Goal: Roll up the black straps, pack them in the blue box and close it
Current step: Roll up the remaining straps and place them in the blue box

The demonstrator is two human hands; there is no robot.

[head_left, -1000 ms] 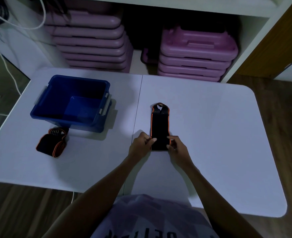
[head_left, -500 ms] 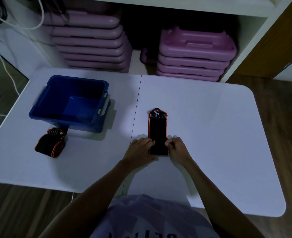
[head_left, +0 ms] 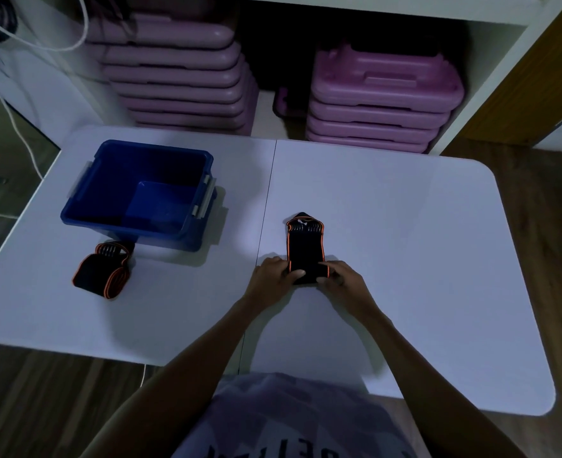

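At lower centre, your left hand [head_left: 274,276] and right hand [head_left: 339,280] pinch the near, rolled end of the strap [head_left: 305,249] between them; its far end lies flat on the table [head_left: 405,242]. If either hand's fingers ease off, the roll will likely spring loose or wind crooked. At middle left the second strap [head_left: 103,271] sits loosely coiled and may unwind when lifted. Just beyond it, the box [head_left: 141,190] stands open and empty; no lid shows.
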